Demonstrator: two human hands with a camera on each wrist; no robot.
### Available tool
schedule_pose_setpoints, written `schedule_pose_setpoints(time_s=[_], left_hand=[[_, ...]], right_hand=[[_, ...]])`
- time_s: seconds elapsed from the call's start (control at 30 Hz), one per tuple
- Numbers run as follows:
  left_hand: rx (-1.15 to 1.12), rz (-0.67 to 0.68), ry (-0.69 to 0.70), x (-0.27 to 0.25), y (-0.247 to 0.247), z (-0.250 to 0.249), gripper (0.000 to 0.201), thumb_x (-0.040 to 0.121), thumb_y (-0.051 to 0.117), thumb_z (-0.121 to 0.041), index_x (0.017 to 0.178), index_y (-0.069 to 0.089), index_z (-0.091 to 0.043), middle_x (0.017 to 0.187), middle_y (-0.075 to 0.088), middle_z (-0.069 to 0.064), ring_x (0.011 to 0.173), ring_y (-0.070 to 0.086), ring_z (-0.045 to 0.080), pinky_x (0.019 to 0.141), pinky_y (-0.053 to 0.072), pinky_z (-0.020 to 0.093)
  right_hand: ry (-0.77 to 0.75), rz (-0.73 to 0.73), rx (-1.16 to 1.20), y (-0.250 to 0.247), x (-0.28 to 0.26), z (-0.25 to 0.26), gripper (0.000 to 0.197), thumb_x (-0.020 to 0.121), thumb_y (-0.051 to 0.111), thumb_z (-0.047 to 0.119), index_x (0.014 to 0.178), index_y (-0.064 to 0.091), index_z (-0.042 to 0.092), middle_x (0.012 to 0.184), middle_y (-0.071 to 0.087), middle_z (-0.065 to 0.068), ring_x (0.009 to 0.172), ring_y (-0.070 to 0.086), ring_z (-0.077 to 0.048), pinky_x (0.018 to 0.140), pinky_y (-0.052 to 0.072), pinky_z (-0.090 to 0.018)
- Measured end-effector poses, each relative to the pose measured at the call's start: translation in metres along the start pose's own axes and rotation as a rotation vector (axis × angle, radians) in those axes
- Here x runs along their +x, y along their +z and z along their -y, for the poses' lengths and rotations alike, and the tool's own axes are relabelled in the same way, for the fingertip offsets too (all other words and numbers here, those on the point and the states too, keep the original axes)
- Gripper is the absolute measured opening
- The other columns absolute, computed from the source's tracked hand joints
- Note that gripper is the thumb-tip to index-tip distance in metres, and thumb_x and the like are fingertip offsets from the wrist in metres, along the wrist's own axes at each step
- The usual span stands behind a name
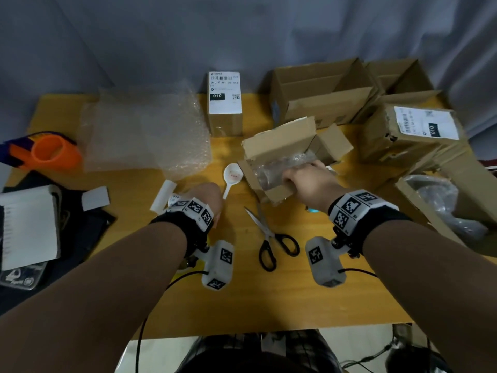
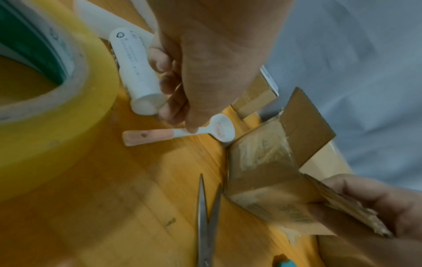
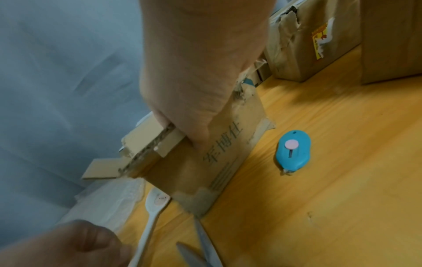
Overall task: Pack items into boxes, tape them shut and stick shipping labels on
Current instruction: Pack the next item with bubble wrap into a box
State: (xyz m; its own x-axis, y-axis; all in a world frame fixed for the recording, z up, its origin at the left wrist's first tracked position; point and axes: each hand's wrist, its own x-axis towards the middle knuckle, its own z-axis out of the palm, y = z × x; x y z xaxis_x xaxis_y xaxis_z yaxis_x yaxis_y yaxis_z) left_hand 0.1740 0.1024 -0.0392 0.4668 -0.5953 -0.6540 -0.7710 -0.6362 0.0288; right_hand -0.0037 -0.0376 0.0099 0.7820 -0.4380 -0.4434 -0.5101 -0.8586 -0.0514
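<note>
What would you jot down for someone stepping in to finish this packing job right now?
Left hand: fingers curled, thumb tip on the white spoon handle on the table; whether it grips is unclear.
Right hand: holds the near wall of the small open box, which is tilted.
Inside that box: something wrapped in clear plastic.
Nearby: scissors, blue cutter, yellow tape roll, rolled label, bubble wrap.
Done: two boxes at the back, one and another, carry labels.
Left: the spoon probably goes in; then close, tape and label this box.
</note>
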Motion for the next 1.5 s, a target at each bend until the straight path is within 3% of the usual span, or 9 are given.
schedule_pose_setpoints(time_s=[0.17, 0.4, 0.57, 0.67, 0.83, 0.93, 1.07, 1.37, 1.5], left_hand=[[-0.400, -0.331, 0.155, -0.013, -0.025, -0.014, 0.058, 0.101, 0.022, -0.046, 0.104, 0.061, -0.003, 0.101, 0.064, 0.016, 0.091, 0.060, 0.031, 0.078, 0.044, 0.032], [-1.119, -0.023, 0.294, -0.029, -0.060, -0.077, 0.063, 0.092, 0.052, -0.048, 0.141, 0.031, -0.015, 0.131, 0.051, 0.006, 0.100, 0.064, 0.023, 0.079, 0.057, 0.032], [-1.078, -0.024, 0.341, -0.023, -0.049, -0.127, 0.030, 0.095, 0.054, -0.018, 0.121, 0.039, -0.017, 0.120, 0.057, 0.013, 0.099, 0.061, 0.027, 0.086, 0.054, 0.038], [-0.880, -0.204, 0.295, -0.016, -0.046, -0.141, 0.041, 0.095, 0.049, -0.011, 0.135, 0.039, -0.014, 0.121, 0.059, 0.013, 0.102, 0.061, 0.031, 0.087, 0.053, 0.039], [-0.502, -0.235, 0.278, -0.017, -0.052, -0.147, 0.053, 0.096, 0.045, -0.011, 0.146, 0.026, -0.009, 0.129, 0.055, 0.015, 0.116, 0.054, 0.032, 0.084, 0.042, 0.030], [-0.426, -0.048, 0.333, -0.021, -0.059, -0.156, 0.048, 0.095, 0.049, -0.023, 0.139, 0.037, -0.006, 0.124, 0.058, 0.018, 0.104, 0.060, 0.033, 0.085, 0.051, 0.037], [-0.208, -0.166, 0.295, -0.018, -0.083, -0.167, 0.065, 0.094, 0.041, -0.055, 0.135, 0.043, -0.004, 0.135, 0.050, 0.015, 0.119, 0.051, 0.030, 0.094, 0.043, 0.037], [-0.245, -0.319, 0.271, 0.033, -0.150, -0.174, 0.066, 0.096, 0.051, -0.025, 0.150, 0.015, -0.013, 0.155, 0.011, 0.008, 0.137, 0.031, 0.030, 0.109, 0.033, 0.039], [-0.126, -0.252, 0.220, 0.055, -0.153, -0.176, 0.064, 0.096, 0.052, -0.021, 0.150, 0.019, -0.014, 0.151, 0.032, 0.012, 0.133, 0.039, 0.030, 0.105, 0.037, 0.037]], right_hand=[[-0.046, -0.131, -0.135, -0.004, -0.002, -0.004, 0.039, 0.092, 0.044, 0.010, 0.125, 0.055, 0.027, 0.124, 0.058, -0.001, 0.121, 0.049, -0.022, 0.107, 0.029, -0.036], [0.014, -0.251, -0.144, -0.009, -0.026, -0.031, 0.027, 0.092, 0.055, 0.023, 0.117, 0.059, 0.032, 0.115, 0.063, 0.004, 0.110, 0.055, -0.020, 0.099, 0.034, -0.036], [0.094, -0.175, -0.004, 0.009, -0.043, -0.060, 0.035, 0.093, 0.044, 0.017, 0.121, 0.057, 0.034, 0.114, 0.065, -0.002, 0.105, 0.057, -0.026, 0.092, 0.045, -0.038], [0.075, -0.079, 0.057, 0.020, -0.046, -0.065, 0.036, 0.094, 0.046, 0.029, 0.130, 0.051, 0.035, 0.121, 0.063, -0.001, 0.110, 0.055, -0.026, 0.096, 0.042, -0.038], [0.042, -0.049, 0.235, 0.002, -0.062, -0.071, 0.041, 0.093, 0.037, 0.061, 0.088, 0.059, 0.026, 0.068, 0.056, 0.007, 0.071, 0.056, -0.016, 0.055, 0.040, -0.028], [0.025, -0.207, 0.229, -0.024, -0.066, -0.085, 0.045, 0.095, 0.035, 0.057, 0.087, 0.063, 0.023, 0.077, 0.063, 0.000, 0.077, 0.060, -0.021, 0.062, 0.047, -0.031], [0.092, -0.373, 0.324, -0.057, -0.056, -0.116, 0.037, 0.098, 0.038, 0.044, 0.076, 0.055, 0.019, 0.071, 0.057, -0.002, 0.074, 0.057, -0.024, 0.065, 0.048, -0.033], [0.171, -0.395, 0.416, -0.077, -0.023, -0.181, 0.030, 0.097, 0.044, 0.036, 0.087, 0.063, 0.015, 0.081, 0.063, -0.009, 0.084, 0.060, -0.031, 0.069, 0.049, -0.034], [0.128, -0.386, 0.447, -0.072, -0.009, -0.192, 0.031, 0.098, 0.044, 0.036, 0.085, 0.062, 0.013, 0.079, 0.062, -0.011, 0.083, 0.060, -0.032, 0.069, 0.047, -0.034]])
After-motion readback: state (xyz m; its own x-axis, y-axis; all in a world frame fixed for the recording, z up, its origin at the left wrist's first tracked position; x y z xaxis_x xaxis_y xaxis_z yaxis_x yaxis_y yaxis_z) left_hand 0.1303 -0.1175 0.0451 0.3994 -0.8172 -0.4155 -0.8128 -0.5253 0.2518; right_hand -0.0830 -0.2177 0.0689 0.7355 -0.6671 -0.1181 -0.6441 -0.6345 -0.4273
